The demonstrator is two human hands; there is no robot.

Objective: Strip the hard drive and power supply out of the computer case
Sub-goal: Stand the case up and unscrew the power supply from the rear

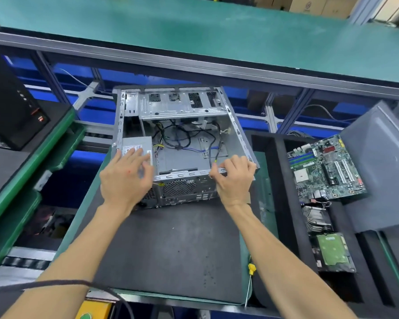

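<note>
Two hands are at the near end of the open computer case (184, 143), which lies on its side on a dark mat (171, 249) on our counter (83, 217). Our left hand (124, 178) is spread flat, fingers straight, resting on the grey power supply (137, 147) that sits in the near-left corner of the case. Our right hand (234, 178) curls over the case's near top rim, fingers and thumb gripping the metal edge. Loose black cables (182, 134) sprawl across the case floor. To the right, a hard drive (332, 252) lies in a foam tray, well apart from the case, with a motherboard (325, 166) beyond it. A yellow-handled screwdriver (250, 279) lies at the mat's right edge.
</note>
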